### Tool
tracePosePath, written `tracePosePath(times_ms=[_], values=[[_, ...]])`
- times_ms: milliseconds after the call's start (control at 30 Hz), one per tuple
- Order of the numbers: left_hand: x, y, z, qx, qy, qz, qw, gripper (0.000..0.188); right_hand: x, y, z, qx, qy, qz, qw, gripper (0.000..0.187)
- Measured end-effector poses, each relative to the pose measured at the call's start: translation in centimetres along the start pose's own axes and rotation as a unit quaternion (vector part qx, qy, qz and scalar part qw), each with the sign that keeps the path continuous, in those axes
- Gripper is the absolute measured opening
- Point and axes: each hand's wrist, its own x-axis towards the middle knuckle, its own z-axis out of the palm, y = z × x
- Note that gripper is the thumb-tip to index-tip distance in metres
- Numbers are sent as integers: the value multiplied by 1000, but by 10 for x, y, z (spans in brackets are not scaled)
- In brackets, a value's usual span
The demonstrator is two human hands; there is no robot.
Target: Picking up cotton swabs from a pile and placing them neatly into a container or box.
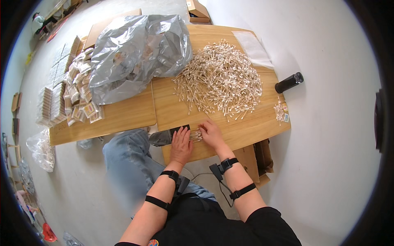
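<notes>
A small row of cotton swabs (195,135) lies at the table's near edge, between my two hands. My left hand (181,144) rests flat with its fingers stretched over a black sheet or bag (163,137) and its thumb by the swabs. My right hand (211,133) is bent inward, fingers curled together at the right ends of these swabs. The exact grip of its fingertips is partly hidden. Beyond both hands a large heap of loose cotton swabs (223,78) covers the wooden table (172,100).
A big grey plastic bag (139,55) fills the far left, beside small filled packets (80,88) and stacked packs (51,102). A black cylinder (289,83) stands off the right edge near a few swabs (279,110). A clear sheet (253,49) lies far right; a cardboard box (246,162) sits below.
</notes>
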Motion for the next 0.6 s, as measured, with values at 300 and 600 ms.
tracePosePath(times_ms=[300,600], values=[[-2,1,-1,-64,24,0,998,43,-45,-17,-6,-141,12,-81,987,47],[-3,7,-13,-42,-1,-26,999,55,-49,-14,1,-239,-49,-89,966,68]])
